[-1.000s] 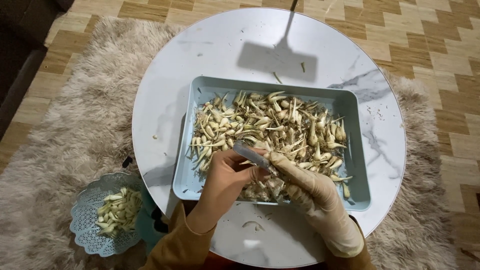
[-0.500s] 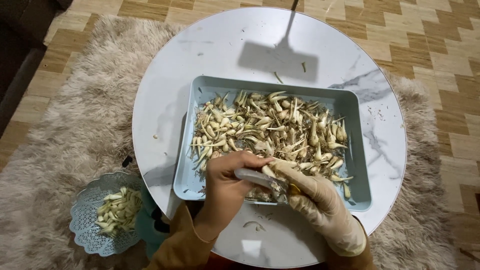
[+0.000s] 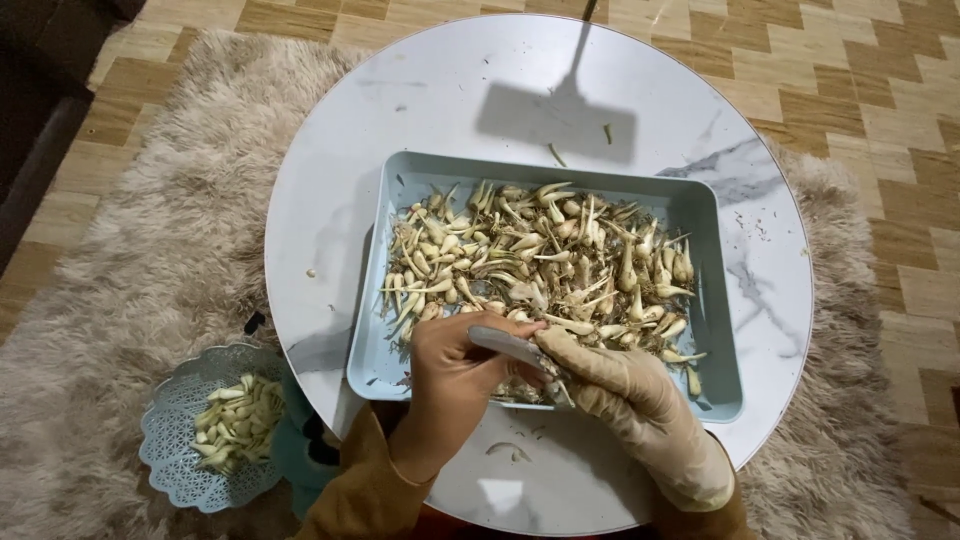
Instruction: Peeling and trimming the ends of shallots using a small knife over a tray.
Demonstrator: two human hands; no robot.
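A round white counter with grey marble veining stands on a shaggy beige rug over a tan wood-pattern floor, and near its front edge sits a pale blue rectangular plastic tray heaped with small cream-coloured bulbs with dry stringy tails, garlic cloves or something like them. The bare left hand hovers over the near rim of the tray, its fingers curled closed around a slim grey metal knife whose blade lies nearly level and points toward the other hand. The right hand, in a thin beige glove, meets it at the blade; its fingers are bent inward and pinched as if on one small bulb, though the piece itself is hidden behind the hands and cannot be made out. Both hands sit directly above the tray's near edge, which by my reading lets scraps fall back among the heap rather than on the counter. A few stray slivers lie on the counter just in front of the tray, and two bits lie beyond its far rim. Down on the rug, left of the person's mustard-brown sleeve, a pale blue lace-edged bowl holds a small pile of clean, tail-less pale pieces, kept well apart from the untrimmed heap. A dark rectangular shadow falls on the counter's far side.
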